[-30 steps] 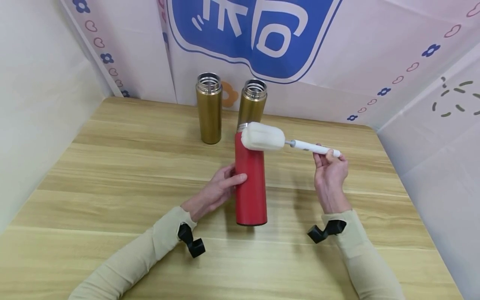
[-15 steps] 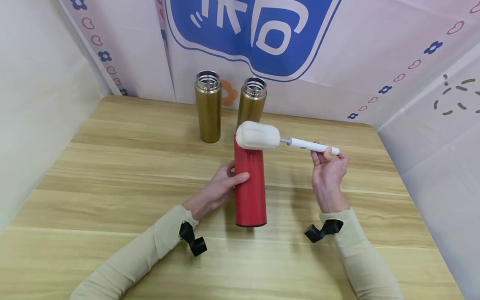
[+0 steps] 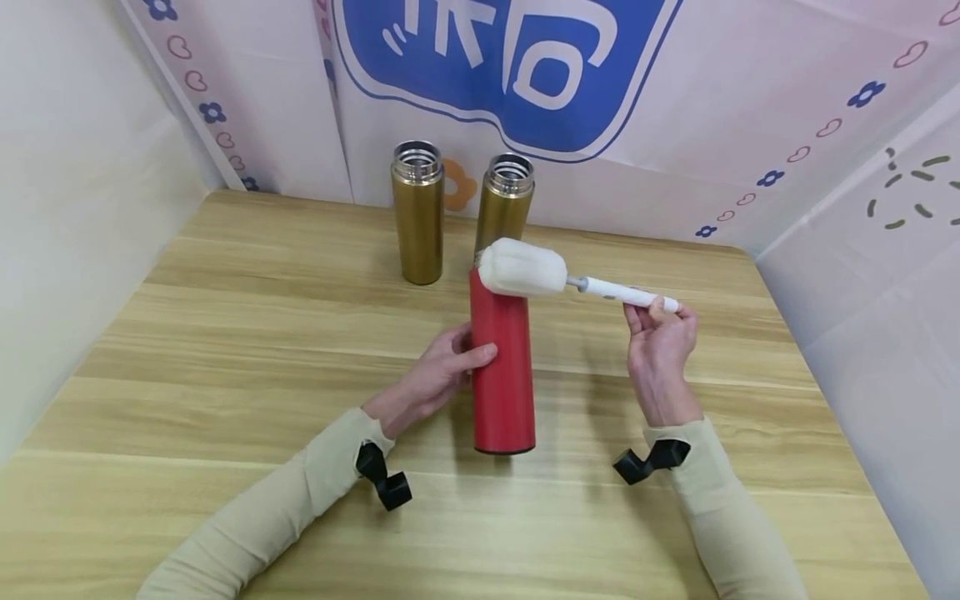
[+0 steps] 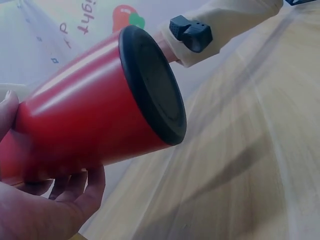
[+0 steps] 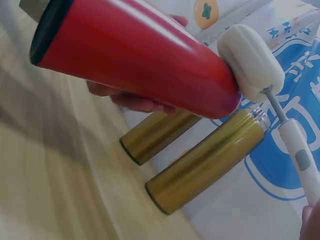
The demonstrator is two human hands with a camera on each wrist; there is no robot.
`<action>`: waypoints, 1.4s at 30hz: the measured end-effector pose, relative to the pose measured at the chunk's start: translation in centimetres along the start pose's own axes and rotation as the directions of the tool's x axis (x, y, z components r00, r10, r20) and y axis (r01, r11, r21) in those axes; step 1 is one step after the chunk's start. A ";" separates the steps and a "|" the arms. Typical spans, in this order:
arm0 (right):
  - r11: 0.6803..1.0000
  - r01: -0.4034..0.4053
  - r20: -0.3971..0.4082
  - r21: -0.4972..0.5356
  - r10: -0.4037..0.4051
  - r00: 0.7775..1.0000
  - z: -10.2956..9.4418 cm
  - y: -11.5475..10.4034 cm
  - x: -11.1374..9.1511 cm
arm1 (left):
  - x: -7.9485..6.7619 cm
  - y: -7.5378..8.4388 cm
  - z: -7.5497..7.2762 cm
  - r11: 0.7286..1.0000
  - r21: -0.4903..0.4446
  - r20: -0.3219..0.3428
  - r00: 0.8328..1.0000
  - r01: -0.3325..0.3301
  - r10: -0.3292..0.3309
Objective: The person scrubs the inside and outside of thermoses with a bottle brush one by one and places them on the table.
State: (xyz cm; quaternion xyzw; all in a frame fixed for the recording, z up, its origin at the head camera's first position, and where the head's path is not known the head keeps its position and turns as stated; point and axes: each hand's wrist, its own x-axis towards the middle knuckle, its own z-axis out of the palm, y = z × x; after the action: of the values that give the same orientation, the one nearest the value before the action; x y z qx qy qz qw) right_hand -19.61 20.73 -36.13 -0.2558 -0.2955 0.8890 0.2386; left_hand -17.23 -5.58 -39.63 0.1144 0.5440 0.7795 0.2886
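Note:
My left hand [image 3: 438, 371] grips a red thermos bottle [image 3: 502, 375] around its side, thumb across the front. The bottle is held tilted above the table, its black base [image 4: 155, 85] toward the camera in the left wrist view. My right hand [image 3: 660, 350] pinches the end of the white handle of a sponge bottle brush [image 3: 525, 268]. The brush's white sponge head lies across the upper end of the red bottle, hiding most of its mouth in the head view. In the right wrist view the sponge [image 5: 250, 62] sits right at the bottle's top end.
Two gold thermos bottles without lids, one on the left [image 3: 417, 217] and one on the right [image 3: 507, 200], stand upright at the back of the wooden table [image 3: 262, 350]. The red bottle partly covers the right one. A printed cloth backdrop [image 3: 637, 183] rises behind them.
The brush head shifts slightly left along the top of the red bottle, then a little back to the right. Both hands keep their hold.

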 end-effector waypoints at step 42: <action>0.965 -0.152 0.161 -0.214 0.188 0.969 -7.7 -1.0 -3.8 | 0.2 0.3 -1.1 0.968 -0.233 -0.162 0.985 -0.091 0.054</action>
State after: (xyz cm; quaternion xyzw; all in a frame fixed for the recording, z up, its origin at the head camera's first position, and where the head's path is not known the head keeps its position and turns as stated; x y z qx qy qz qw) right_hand -11.90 22.34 -39.66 -0.2218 -0.3807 0.8913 0.1066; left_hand -18.08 -6.40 -39.83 0.0377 0.4622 0.8560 0.2285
